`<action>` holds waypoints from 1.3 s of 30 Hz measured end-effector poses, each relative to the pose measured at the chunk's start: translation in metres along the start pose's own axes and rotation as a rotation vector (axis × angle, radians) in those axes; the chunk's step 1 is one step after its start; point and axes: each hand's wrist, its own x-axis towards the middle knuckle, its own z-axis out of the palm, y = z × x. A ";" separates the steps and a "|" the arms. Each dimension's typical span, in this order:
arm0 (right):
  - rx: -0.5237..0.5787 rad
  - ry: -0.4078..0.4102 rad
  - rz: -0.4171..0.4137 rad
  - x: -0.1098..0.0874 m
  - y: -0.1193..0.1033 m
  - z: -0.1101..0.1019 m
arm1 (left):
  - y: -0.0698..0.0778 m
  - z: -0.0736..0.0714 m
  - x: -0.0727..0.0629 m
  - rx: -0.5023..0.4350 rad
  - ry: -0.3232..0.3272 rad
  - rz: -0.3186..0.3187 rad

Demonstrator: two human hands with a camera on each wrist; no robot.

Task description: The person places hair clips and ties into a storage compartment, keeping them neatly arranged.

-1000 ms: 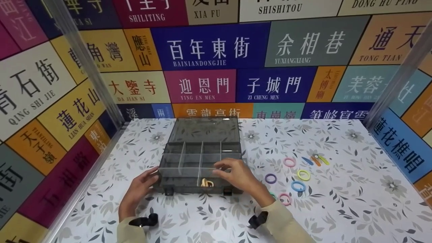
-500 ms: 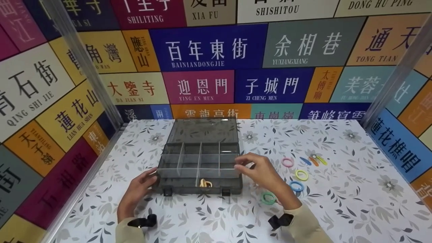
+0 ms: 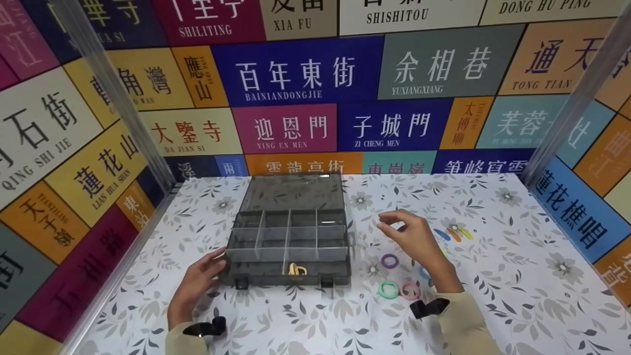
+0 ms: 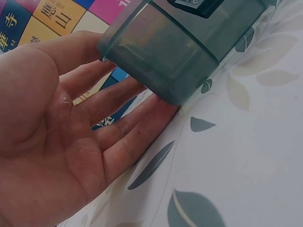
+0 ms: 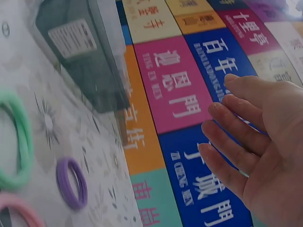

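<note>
A smoky grey divided organizer box (image 3: 308, 280) stands on the table with its lid (image 3: 296, 193) laid back. Tan hair ties (image 3: 297, 269) lie against the divider in a front compartment. My left hand (image 3: 193, 281) rests at the box's left side; the left wrist view shows its fingertips touching the lower corner of the box (image 4: 161, 61). To the right of the box, my right hand (image 3: 414, 239) hovers over the table with fingers loosely bent and nothing held. Below it lie a purple hair tie (image 3: 389, 261), a green one (image 3: 388, 290) and a pink one (image 3: 409, 291).
Behind my right hand, a blue hair tie (image 3: 424, 272) shows partly. Small blue, orange and yellow hair clips (image 3: 453, 234) lie farther right. A wall of coloured signs (image 3: 300, 74) stands behind the flower-patterned table (image 3: 508, 256).
My right hand has moved rightward from over the box to above the table, uncovering the green and pink hair ties in front. The left hand stays at the box's side.
</note>
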 end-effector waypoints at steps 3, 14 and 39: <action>-0.017 0.019 0.029 0.001 0.012 -0.007 | 0.000 -0.001 -0.001 0.010 -0.001 -0.003; -0.001 0.033 0.168 0.002 0.050 -0.026 | 0.002 0.000 -0.003 0.015 0.006 0.006; 0.008 -0.076 0.447 0.000 0.102 -0.036 | 0.003 0.002 -0.003 0.025 0.008 0.004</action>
